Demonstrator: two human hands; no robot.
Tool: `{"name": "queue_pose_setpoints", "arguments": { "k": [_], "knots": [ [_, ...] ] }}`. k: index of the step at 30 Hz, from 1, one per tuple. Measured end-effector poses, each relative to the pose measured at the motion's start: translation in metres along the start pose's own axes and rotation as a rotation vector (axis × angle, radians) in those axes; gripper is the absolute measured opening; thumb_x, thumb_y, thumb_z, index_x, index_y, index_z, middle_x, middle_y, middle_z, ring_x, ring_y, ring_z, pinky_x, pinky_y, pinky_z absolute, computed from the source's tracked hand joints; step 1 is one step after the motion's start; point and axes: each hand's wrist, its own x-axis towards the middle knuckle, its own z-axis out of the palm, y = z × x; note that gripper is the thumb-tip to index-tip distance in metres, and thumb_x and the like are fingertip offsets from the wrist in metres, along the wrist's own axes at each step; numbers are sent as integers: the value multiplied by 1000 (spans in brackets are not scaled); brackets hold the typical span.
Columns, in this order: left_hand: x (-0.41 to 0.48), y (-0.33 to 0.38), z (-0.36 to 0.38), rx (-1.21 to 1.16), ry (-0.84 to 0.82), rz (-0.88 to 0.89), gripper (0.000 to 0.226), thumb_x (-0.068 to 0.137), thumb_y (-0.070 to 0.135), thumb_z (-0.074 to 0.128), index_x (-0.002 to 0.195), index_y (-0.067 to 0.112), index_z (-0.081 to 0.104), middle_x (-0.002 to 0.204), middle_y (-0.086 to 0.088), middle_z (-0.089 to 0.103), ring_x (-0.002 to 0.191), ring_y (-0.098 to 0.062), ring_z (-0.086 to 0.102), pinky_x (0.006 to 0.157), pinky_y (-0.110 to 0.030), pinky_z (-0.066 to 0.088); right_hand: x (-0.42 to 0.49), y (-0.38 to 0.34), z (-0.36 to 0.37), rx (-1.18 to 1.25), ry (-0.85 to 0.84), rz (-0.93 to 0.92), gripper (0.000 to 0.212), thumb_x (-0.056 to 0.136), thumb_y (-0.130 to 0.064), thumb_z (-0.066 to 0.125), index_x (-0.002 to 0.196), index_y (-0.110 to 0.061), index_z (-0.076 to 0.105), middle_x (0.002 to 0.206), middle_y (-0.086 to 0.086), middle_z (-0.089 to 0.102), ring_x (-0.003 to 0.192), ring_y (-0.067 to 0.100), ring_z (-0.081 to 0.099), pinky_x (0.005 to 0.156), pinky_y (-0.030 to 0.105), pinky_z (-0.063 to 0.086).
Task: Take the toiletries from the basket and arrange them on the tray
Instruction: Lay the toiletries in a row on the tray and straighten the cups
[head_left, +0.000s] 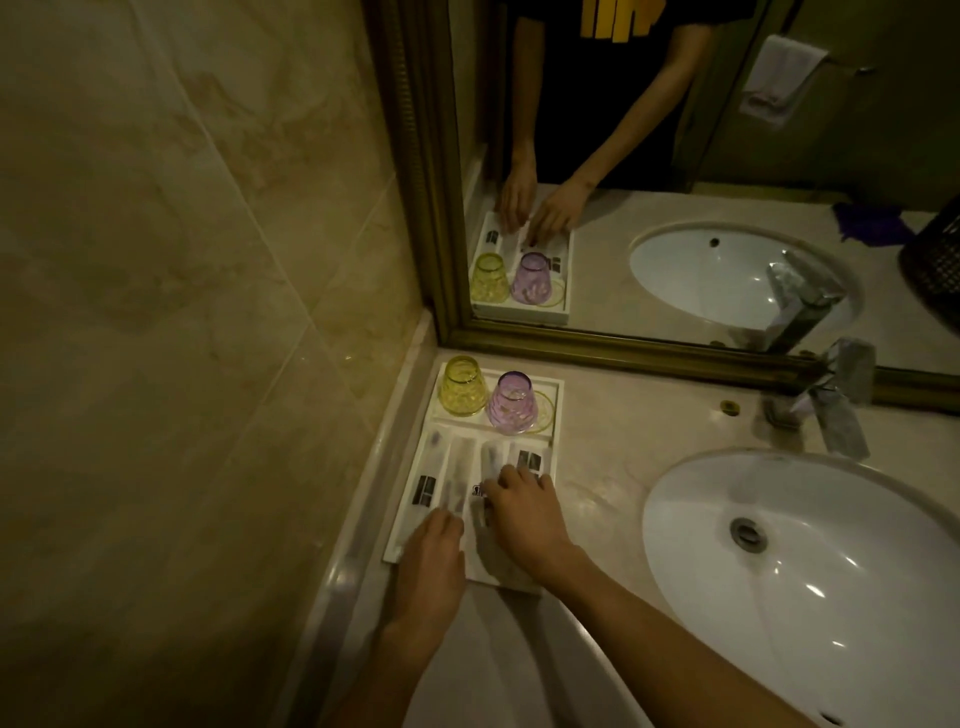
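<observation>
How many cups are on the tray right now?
2, both upside down in the tray's far section: yellow cup on the left, purple cup beside it. Mirror reflections excluded.

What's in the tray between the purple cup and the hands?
In the head view, a raised white divider crosses the tray below the purple cup. Then come white toiletry packets lying side by side, which the right hand and left hand rest on.

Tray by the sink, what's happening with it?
A person is lining up wrapped packets in the white tray. The left hand rests at the near end, and the right hand presses on the middle packets. A yellow cup and a purple cup sit upside down at the far end.
</observation>
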Motion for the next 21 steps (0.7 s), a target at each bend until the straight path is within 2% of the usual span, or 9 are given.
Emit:
{"name": "queue_pose_setpoints", "arguments": {
  "k": [3,5,8,11,14,16,18,20,21],
  "knots": [
    [2,6,-4,27,32,-137,49,93,43,56,137,23,43,135,-2,50,121,-16,49,98,-27,45,8,-6,-8,-3,-52,-68,34,96,-19,49,127,-18,63,124,9,60,121,32,51,99,47,37],
    [6,11,-5,0,9,-192,54,94,34,58,142,21,37,137,-4,50,122,-17,49,96,-26,45,8,-8,-9,-57,-99,-110,31,97,-19,51,124,-15,66,123,9,62,121,32,51,103,50,35],
    [12,16,-5,-68,19,-232,57,95,12,54,147,17,32,135,-7,54,118,-19,55,93,-26,49,5,-6,-5,-110,-129,-72,33,96,-18,52,125,-13,66,124,10,64,123,33,50,105,50,33],
    [15,18,-12,-297,76,-322,47,91,5,57,135,16,45,118,-7,65,104,-21,64,81,-27,54,5,-3,-6,-51,-116,-24,35,94,-18,51,126,-17,65,122,8,66,122,32,52,102,47,35],
    [19,18,-21,-967,17,-568,37,83,-3,61,117,9,57,99,-16,70,81,-28,67,70,-41,58,9,-1,-13,273,-5,121,33,94,-22,53,123,-17,68,116,6,72,112,29,63,92,40,47],
    [18,17,-25,-1322,-66,-656,34,83,-5,59,114,10,62,97,-22,71,78,-32,69,67,-39,54,15,-3,-24,754,-30,378,31,93,-29,60,117,-12,71,108,7,76,101,25,71,85,38,58],
    [15,17,-29,-1502,-137,-659,30,88,-6,55,111,11,64,100,-25,72,79,-34,72,71,-41,52,23,-3,-29,1172,-152,600,26,90,-34,69,99,-10,75,90,5,76,82,20,72,66,30,60],
    [15,17,-34,-1627,-159,-677,28,90,-7,52,107,11,64,99,-25,70,74,-34,70,66,-37,50,28,-1,-31,1275,-271,652,16,85,-27,77,84,-11,76,76,4,70,67,15,64,50,22,49],
    [14,18,-36,-1668,-172,-690,26,90,-6,53,106,11,64,99,-25,69,72,-33,69,61,-33,49,29,0,-31,1275,-297,667,11,84,-22,79,81,-11,75,74,6,67,65,16,60,52,22,45]
  ]
}}
